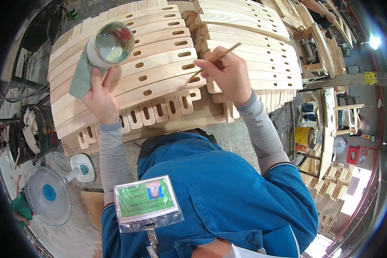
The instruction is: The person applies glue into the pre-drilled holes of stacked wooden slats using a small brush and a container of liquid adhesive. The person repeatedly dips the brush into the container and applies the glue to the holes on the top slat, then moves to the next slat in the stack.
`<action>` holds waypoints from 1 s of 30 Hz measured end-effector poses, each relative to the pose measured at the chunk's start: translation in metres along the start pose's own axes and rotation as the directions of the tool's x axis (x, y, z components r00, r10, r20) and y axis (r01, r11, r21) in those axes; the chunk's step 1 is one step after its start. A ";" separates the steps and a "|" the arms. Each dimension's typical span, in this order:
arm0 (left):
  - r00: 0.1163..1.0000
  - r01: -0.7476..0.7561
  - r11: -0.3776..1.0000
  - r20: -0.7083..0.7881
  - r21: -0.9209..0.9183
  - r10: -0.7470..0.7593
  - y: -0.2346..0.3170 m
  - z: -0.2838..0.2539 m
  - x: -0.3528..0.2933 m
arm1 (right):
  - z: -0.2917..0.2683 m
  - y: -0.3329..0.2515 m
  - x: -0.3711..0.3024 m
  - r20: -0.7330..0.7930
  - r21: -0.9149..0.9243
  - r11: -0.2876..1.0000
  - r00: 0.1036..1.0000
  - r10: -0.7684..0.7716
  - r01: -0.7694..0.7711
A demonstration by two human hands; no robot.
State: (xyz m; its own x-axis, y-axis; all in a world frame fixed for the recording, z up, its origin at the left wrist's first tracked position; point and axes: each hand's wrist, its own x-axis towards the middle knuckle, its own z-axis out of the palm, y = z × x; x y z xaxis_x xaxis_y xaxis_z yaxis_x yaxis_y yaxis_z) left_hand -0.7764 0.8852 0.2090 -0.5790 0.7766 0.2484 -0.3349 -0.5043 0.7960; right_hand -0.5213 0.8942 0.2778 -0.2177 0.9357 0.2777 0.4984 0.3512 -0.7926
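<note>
My left hand (99, 101) is closed round the lower side of a white cup (91, 53), tilted so that its pale creamy contents show, with reddish smears inside. A grey-green sheet like sandpaper (79, 81) is held against the cup in the same hand. In my right hand (233, 76) a thin wooden stick (227, 51) is pinched between the fingers. Its lower tip meets the nearest long wooden slat (167, 86), close to an oval slot at the right end. Whether the tip carries any paste is too small to tell.
Slotted slats lie side by side under my hands, with a second stack (253, 56) to the right. More slotted pieces stand on edge below. A white fan (49, 192) is at the lower left, a yellow bucket (303, 135) at the right. Another person's arm shows at top right.
</note>
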 end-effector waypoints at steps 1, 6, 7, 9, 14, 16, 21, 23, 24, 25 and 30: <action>1.000 0.011 1.000 -0.015 -0.001 -0.011 0.001 0.001 -0.001 | -0.009 0.001 0.000 0.009 0.005 0.999 0.999 0.045 -0.045; 0.999 0.044 0.998 -0.004 -0.034 -0.044 0.013 0.018 -0.011 | -0.047 -0.006 -0.013 -0.002 0.157 0.984 0.996 0.089 -0.088; 0.998 0.060 0.997 0.002 -0.038 -0.060 0.017 0.021 -0.014 | -0.056 -0.015 -0.013 0.041 0.137 0.984 0.994 0.105 -0.110; 0.996 0.093 0.994 0.021 -0.051 -0.092 0.024 0.029 -0.019 | -0.066 -0.031 -0.016 0.009 0.276 0.960 0.999 0.042 -0.043; 0.986 0.076 0.993 0.157 -0.096 -0.060 0.035 0.054 -0.031 | -0.045 -0.059 -0.015 -0.312 0.526 0.784 0.932 -0.184 0.331; 0.989 0.039 0.991 0.148 -0.126 -0.020 0.034 0.056 -0.038 | -0.030 -0.046 -0.011 -0.301 0.368 0.811 0.883 -0.359 0.455; 0.991 -0.108 0.984 0.065 -0.145 0.119 0.025 0.056 -0.049 | -0.005 -0.054 -0.032 -0.231 0.165 0.768 0.782 -0.579 0.618; 0.993 -0.114 0.973 -0.006 -0.199 0.116 0.028 0.065 -0.047 | -0.002 -0.059 -0.041 -0.202 0.147 0.697 0.712 -0.673 0.701; 0.993 -0.119 0.967 -0.039 -0.227 0.113 0.031 0.067 -0.046 | -0.006 -0.060 -0.045 -0.188 0.138 0.658 0.672 -0.716 0.740; 0.993 -0.116 0.963 -0.017 -0.245 0.115 0.033 0.066 -0.043 | -0.016 -0.061 -0.047 -0.071 0.140 0.685 0.697 -0.714 0.715; 0.988 -0.056 0.954 0.121 -0.296 0.096 0.044 0.062 -0.048 | -0.003 -0.051 -0.043 -0.294 0.358 0.693 0.780 -0.552 0.625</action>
State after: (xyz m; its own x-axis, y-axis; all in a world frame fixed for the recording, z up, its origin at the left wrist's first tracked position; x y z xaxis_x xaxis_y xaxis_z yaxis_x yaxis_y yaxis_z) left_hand -0.7172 0.8493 0.2666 -0.5144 0.7645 0.3885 -0.5068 -0.6364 0.5815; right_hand -0.5352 0.8361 0.3081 -0.1981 0.5466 0.8136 -0.0913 0.8162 -0.5705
